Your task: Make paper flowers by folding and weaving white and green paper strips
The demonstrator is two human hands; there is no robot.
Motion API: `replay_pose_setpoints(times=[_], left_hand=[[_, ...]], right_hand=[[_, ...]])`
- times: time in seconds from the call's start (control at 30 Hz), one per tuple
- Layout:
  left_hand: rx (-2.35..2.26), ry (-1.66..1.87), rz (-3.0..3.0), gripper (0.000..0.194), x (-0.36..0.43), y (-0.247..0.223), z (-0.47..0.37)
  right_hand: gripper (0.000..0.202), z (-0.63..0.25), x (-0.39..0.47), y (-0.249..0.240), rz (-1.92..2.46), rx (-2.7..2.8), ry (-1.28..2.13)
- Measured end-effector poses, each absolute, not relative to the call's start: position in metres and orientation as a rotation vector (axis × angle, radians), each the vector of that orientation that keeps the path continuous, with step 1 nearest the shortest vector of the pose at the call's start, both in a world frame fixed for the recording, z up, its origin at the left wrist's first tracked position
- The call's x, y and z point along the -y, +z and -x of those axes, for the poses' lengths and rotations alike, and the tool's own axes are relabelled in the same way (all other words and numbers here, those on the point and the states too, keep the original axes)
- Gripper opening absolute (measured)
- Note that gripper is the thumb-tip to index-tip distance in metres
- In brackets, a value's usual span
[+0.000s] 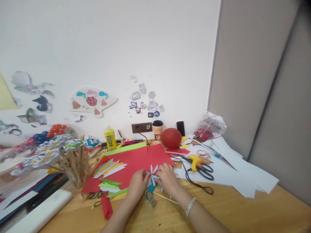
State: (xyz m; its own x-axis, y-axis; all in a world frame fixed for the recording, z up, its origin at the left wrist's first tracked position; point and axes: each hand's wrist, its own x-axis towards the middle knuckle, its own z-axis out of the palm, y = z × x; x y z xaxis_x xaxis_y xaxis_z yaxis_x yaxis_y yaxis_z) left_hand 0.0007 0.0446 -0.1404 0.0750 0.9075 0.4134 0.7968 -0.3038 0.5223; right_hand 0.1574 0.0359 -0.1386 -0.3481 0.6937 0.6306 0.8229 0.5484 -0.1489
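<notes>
Between my two hands is a white folded-paper flower (152, 176) with narrow petals spreading from its middle. My left hand (138, 182) pinches its left petals, and my right hand (167, 177) has its fingers closed on the right side. Below the flower a blue strip (150, 188) and a greyish-brown piece (152, 199) show; how they join the flower I cannot tell. A thin pale stick (166, 197) lies beside them on the wooden table. Red paper (138, 158) lies under and behind the flower. Left of my left hand are green paper strips (110, 183).
Right of my hands lie black-handled scissors (206, 170), a yellow glue gun (194, 161) with a looped cord, and white paper sheets (230, 174). A red balloon (171, 138), a cup (157, 131) and a yellow bottle (110, 138) stand behind. Bundled sticks (75, 165) stand left.
</notes>
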Motion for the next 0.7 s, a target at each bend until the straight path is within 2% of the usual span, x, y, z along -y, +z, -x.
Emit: replay_pose_setpoints(times=[0.13, 0.27, 0.4, 0.5, 0.7], left_hand=[[-1.597, 1.304, -1.824, 0.034, -0.055, -0.141, 0.005], [-1.424, 1.445, -1.726, 0.032, -0.057, -0.132, 0.010], [-1.126, 1.448, -1.601, 0.027, -0.050, -0.122, 0.004], [-1.125, 1.435, -1.710, 0.021, -0.040, -0.115, -0.003], [-1.201, 1.376, -1.888, 0.018, -0.024, -0.109, -0.016]], right_hand=[[0.004, -0.153, -0.034, -0.136, 1.163, 2.096, -0.259], [0.005, -0.154, -0.029, -0.128, 1.112, 2.035, -0.208], [0.013, -0.155, -0.024, -0.122, 1.062, 1.965, -0.052], [0.018, -0.154, -0.024, -0.121, 1.042, 1.863, 0.083], [0.006, -0.149, -0.027, -0.125, 1.120, 1.619, 0.255]])
